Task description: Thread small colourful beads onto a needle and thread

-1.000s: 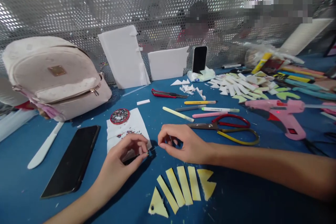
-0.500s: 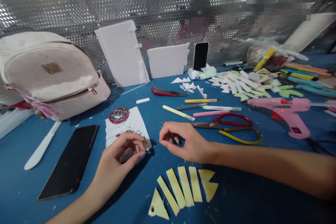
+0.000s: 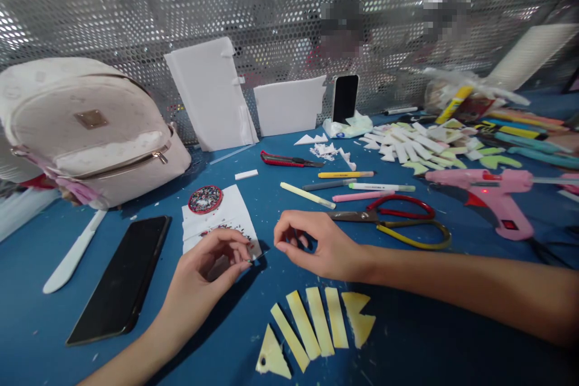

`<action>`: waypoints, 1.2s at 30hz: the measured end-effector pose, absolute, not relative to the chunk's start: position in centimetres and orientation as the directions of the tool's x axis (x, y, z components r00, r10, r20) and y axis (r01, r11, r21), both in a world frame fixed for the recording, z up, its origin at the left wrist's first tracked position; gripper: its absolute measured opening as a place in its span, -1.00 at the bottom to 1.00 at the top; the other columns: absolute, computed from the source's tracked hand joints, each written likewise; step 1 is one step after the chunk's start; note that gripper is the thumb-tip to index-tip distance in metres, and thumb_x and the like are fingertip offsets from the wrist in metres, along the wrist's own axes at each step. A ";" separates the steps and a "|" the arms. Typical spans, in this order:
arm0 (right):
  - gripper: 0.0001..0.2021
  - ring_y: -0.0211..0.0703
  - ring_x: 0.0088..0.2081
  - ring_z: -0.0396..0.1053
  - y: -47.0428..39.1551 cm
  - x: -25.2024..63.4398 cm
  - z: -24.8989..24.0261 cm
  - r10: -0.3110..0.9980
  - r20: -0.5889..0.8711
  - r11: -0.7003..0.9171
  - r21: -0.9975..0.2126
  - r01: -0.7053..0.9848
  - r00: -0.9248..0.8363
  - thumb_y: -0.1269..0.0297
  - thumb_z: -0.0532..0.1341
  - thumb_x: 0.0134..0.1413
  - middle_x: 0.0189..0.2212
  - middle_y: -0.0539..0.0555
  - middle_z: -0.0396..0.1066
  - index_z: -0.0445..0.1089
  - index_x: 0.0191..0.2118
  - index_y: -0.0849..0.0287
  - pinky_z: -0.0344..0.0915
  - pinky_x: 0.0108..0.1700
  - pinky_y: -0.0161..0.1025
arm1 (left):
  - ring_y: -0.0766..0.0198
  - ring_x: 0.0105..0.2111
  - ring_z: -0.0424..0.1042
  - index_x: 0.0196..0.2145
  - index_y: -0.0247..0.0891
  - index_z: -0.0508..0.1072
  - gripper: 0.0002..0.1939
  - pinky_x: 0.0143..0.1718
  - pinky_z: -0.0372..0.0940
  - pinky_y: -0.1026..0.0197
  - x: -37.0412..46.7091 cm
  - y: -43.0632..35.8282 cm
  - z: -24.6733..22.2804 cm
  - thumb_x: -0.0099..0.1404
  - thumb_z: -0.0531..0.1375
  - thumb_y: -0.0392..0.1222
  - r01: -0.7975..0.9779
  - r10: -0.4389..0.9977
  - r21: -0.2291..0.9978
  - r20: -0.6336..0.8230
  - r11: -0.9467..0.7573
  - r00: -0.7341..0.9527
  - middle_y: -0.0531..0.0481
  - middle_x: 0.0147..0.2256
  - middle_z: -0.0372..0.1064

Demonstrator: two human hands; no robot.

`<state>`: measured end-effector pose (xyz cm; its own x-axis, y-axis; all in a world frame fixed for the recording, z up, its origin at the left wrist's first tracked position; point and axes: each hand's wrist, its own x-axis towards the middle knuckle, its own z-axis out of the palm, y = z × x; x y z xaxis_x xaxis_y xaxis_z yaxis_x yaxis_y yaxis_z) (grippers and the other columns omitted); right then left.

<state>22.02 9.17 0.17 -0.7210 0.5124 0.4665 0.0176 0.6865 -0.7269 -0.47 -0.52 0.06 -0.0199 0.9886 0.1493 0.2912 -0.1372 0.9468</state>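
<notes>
My left hand [image 3: 210, 268] is closed in a loose pinch, over the lower edge of a white paper sheet [image 3: 239, 205]. Facing it, my right hand [image 3: 319, 244] pinches with thumb and forefinger, knuckles up. A faint thin thread [image 3: 263, 253] shows in the small gap between the two sets of fingertips. On the paper are dark and red beads and a round red dish of beads [image 3: 205, 199]. Below my hands lie yellow-tinted pieces in a fish shape: a head with an eye hole [image 3: 272, 354], several strips [image 3: 319, 321] and a notched tail [image 3: 357, 318].
Scissors [image 3: 371, 216], markers [image 3: 307, 195] and a red cutter [image 3: 289, 160] lie beyond my right hand. A pink glue gun [image 3: 493, 190] and a pile of cut pieces [image 3: 420, 142] are right. A black phone [image 3: 120, 277], white knife [image 3: 75, 253] and backpack [image 3: 94, 126] are left.
Both hands keep the same pose and place. The view has shifted very slightly; the pieces on the table have not moved.
</notes>
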 end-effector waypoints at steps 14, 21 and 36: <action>-0.95 -0.34 -0.44 0.25 9.2 22.0 0.2 0.513 0.459 0.691 -0.722 0.031 -0.726 0.40 0.17 0.26 -0.36 0.01 0.41 0.37 -0.26 0.18 0.21 -0.41 -0.36 | 0.28 -0.37 0.48 -0.19 -0.17 0.48 -0.86 -0.27 0.47 0.26 -0.4 -0.3 0.1 0.27 0.30 -0.24 0.278 0.988 0.950 0.151 -0.142 -0.011 0.03 -0.38 0.44; -0.96 -0.36 -0.46 0.24 9.2 22.0 0.2 0.520 0.457 0.688 -0.725 0.037 -0.722 0.42 0.19 0.23 -0.37 -0.01 0.40 0.37 -0.27 0.18 0.19 -0.42 -0.37 | 0.29 -0.35 0.48 -0.19 -0.15 0.49 -0.86 -0.25 0.47 0.27 -0.4 -0.4 0.0 0.28 0.29 -0.26 0.254 0.990 0.957 0.144 -0.140 0.000 0.05 -0.37 0.44; -0.96 -0.36 -0.46 0.23 9.3 22.0 0.1 0.525 0.443 0.676 -0.736 0.040 -0.726 0.42 0.19 0.23 -0.37 -0.01 0.40 0.37 -0.26 0.18 0.19 -0.41 -0.37 | 0.32 -0.35 0.47 -0.19 -0.14 0.51 -0.87 -0.25 0.46 0.31 -0.4 -0.3 0.1 0.29 0.29 -0.28 0.236 0.989 0.962 0.146 -0.140 -0.012 0.06 -0.36 0.45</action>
<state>21.99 9.26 0.06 -0.7262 0.5254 0.4434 0.0402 0.6763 -0.7356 -0.43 -0.34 0.09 -0.0120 0.9891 0.1464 0.2356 -0.1395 0.9618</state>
